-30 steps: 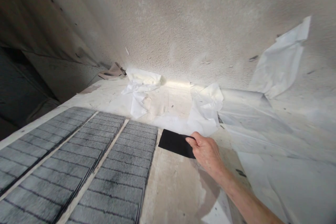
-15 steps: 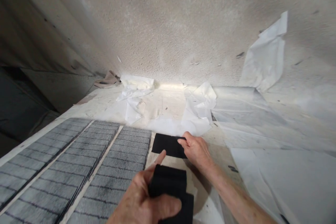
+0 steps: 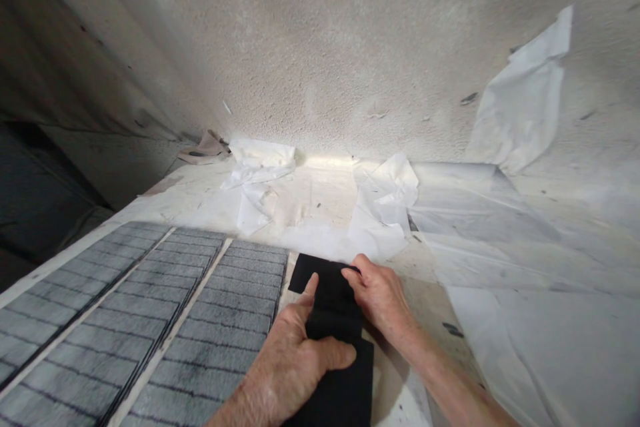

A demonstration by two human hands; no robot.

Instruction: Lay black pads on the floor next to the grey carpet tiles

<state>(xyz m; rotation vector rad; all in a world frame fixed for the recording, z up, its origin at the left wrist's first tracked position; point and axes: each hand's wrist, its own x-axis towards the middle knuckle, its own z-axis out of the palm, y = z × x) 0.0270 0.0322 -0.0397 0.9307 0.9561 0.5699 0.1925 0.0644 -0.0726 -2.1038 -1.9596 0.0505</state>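
Observation:
A flat black rectangular piece lies on the pale surface just right of the grey strips. At its right end, the fingertips of my right hand pinch the corner. My left hand grips more black pieces, its thumb over the top and its other fingers hidden below. These held pieces overlap the near edge of the flat one. The left index finger stretches forward onto the flat piece. Whether the pieces are cloth or another sheet material, I cannot tell.
Grey plush-looking pieces with dark edges lie in long rows on the left. Crumpled white sheets and a brownish scrap lie along the back. Translucent sheeting covers the right side. A rough pale wall rises behind.
My left hand has moved forward and down with its black pieces, which now overlap the flat piece. Its index finger reaches further onto that piece. My right hand stays at the corner.

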